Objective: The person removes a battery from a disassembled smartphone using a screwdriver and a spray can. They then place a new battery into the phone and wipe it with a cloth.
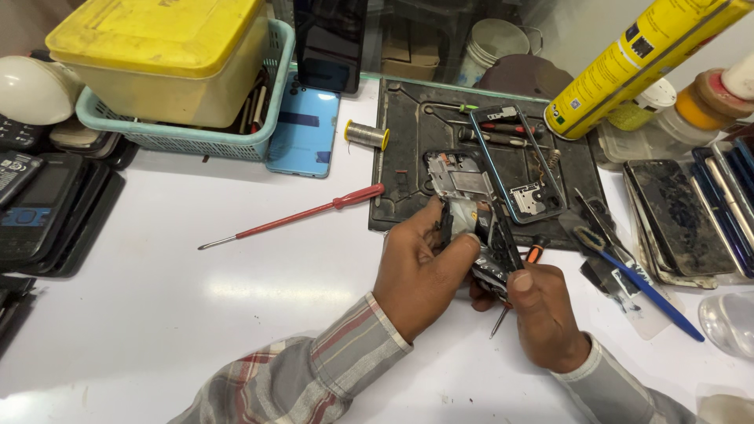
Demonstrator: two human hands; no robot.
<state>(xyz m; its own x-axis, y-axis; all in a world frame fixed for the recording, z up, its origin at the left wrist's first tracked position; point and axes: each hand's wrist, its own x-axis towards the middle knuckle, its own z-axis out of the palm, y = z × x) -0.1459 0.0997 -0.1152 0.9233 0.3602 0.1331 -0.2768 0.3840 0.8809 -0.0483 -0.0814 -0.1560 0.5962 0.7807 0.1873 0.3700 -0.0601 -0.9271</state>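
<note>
Gripping the opened phone body [471,235] in our left hand [420,275] above the tabletop's [196,314] near-right edge, steadying it while our right hand [542,314] clenches a small screwdriver [518,279] against it.

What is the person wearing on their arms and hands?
Both hands are bare, no gloves or rings showing. The left hand comes out of a grey sleeve with red and white checks. The right hand has a plainer grey sleeve.
</note>
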